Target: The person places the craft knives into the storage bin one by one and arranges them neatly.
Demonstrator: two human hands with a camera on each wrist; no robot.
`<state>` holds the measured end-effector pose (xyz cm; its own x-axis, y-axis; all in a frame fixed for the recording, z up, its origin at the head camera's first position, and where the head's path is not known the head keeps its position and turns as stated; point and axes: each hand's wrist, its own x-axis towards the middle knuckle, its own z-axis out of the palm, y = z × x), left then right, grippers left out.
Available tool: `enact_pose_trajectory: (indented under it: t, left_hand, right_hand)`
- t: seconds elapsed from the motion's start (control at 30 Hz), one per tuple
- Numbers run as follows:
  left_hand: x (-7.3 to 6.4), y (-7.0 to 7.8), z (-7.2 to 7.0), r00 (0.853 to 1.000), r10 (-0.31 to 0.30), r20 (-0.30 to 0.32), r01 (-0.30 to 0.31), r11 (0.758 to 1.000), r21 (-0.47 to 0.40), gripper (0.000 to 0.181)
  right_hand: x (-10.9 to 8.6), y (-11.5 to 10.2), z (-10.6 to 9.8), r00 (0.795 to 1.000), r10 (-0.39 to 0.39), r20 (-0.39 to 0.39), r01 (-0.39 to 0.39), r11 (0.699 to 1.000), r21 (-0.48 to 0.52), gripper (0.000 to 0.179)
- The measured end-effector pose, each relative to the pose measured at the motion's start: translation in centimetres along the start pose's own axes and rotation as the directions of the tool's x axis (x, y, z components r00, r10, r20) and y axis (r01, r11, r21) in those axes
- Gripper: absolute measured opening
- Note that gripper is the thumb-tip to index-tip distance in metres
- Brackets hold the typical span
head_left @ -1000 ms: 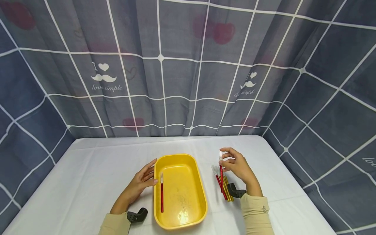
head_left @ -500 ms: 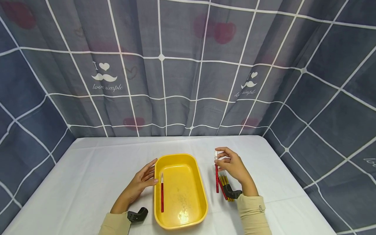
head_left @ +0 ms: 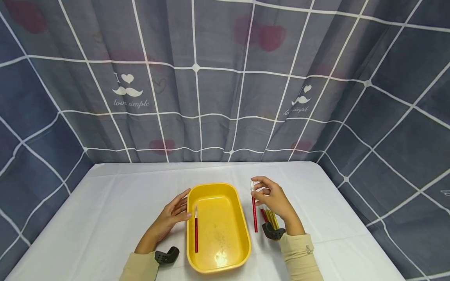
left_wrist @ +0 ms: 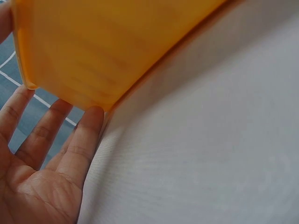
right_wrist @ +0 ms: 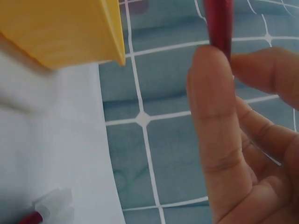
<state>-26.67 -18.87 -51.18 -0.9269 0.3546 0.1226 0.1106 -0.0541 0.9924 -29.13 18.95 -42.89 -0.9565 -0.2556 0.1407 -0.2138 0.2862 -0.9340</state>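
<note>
A yellow plastic tray [head_left: 225, 222] stands on the table, and one slim red pen-like stick with a clear cap [head_left: 196, 236] lies along its left side. My left hand [head_left: 168, 218] rests against the tray's left wall, thumb at the rim. Its fingers look nearly straight in the left wrist view, tips touching the tray's edge [left_wrist: 93, 51]. To the right of the tray, my right hand [head_left: 275, 199] pinches another red pen-like stick [head_left: 254, 218] near its clear cap; it hangs close to upright. Below that hand lie gold sticks [head_left: 273, 219] and red ones, partly hidden.
A white cloth [head_left: 123, 203] covers the table, and a grey checked curtain [head_left: 218, 93] surrounds its back and sides. Black wrist devices [head_left: 166, 255] sit on both wrists. A capped red stick [right_wrist: 32, 217] shows low in the right wrist view.
My right hand has moved left, carrying the red pen-like stick from over the pile toward the tray. The left hand keeps its place at the tray's side.
</note>
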Motion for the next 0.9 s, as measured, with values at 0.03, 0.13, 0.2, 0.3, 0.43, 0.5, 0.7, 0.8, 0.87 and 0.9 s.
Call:
enact_pose_trajectory:
  t: [0.03, 0.13, 0.2, 0.3, 0.43, 0.5, 0.7, 0.8, 0.87, 0.9]
  left_hand:
    - [0.0, 0.0, 0.0, 1.000, -0.002, 0.000, 0.002, 1.000, 0.000, 0.088]
    - [0.0, 0.1, 0.1, 1.000, -0.006, -0.001, 0.006, 1.000, -0.002, 0.088]
    - [0.0, 0.1, 0.2, 1.000, -0.010, -0.002, 0.010, 1.000, -0.002, 0.089]
    - [-0.1, 0.1, 0.1, 1.000, -0.013, -0.006, 0.013, 1.000, 0.000, 0.089]
    - [-0.1, 0.0, 0.0, 1.000, -0.011, -0.013, 0.011, 1.000, 0.008, 0.088]
    - [-0.1, 0.0, 0.0, 1.000, -0.014, -0.015, 0.014, 1.000, 0.014, 0.088]
    - [0.0, 0.0, -0.1, 1.000, -0.022, -0.013, 0.022, 1.000, 0.009, 0.090]
    - [0.1, -0.1, 0.0, 1.000, -0.025, -0.016, 0.025, 1.000, 0.005, 0.090]
    - [0.1, -0.1, -0.1, 0.999, -0.029, -0.019, 0.029, 1.000, 0.005, 0.090]
    - [0.1, -0.1, 0.0, 0.999, -0.028, -0.023, 0.028, 1.000, 0.004, 0.090]
  right_hand:
    - [0.0, -0.1, 0.1, 1.000, 0.001, 0.004, -0.001, 1.000, 0.001, 0.047]
    - [-0.1, -0.3, 0.5, 1.000, 0.005, 0.022, -0.005, 1.000, 0.006, 0.047]
    - [-0.1, -0.5, 0.8, 0.999, 0.008, 0.040, -0.008, 1.000, 0.011, 0.047]
    - [-0.1, -0.7, 1.2, 0.997, 0.008, 0.080, -0.010, 1.000, 0.024, 0.048]
    - [0.2, -1.0, 1.8, 0.991, 0.014, 0.135, -0.019, 0.999, 0.036, 0.048]
    - [0.2, -1.1, 2.2, 0.987, 0.021, 0.157, -0.028, 0.999, 0.037, 0.047]
    - [0.8, -1.4, 3.0, 0.972, 0.047, 0.231, -0.055, 0.998, 0.031, 0.047]
    - [1.1, -1.6, 3.4, 0.957, 0.058, 0.283, -0.072, 0.997, 0.039, 0.049]
    - [1.3, -1.8, 3.7, 0.947, 0.068, 0.314, -0.086, 0.995, 0.045, 0.050]
    - [1.4, -1.8, 3.8, 0.942, 0.073, 0.329, -0.093, 0.995, 0.045, 0.051]
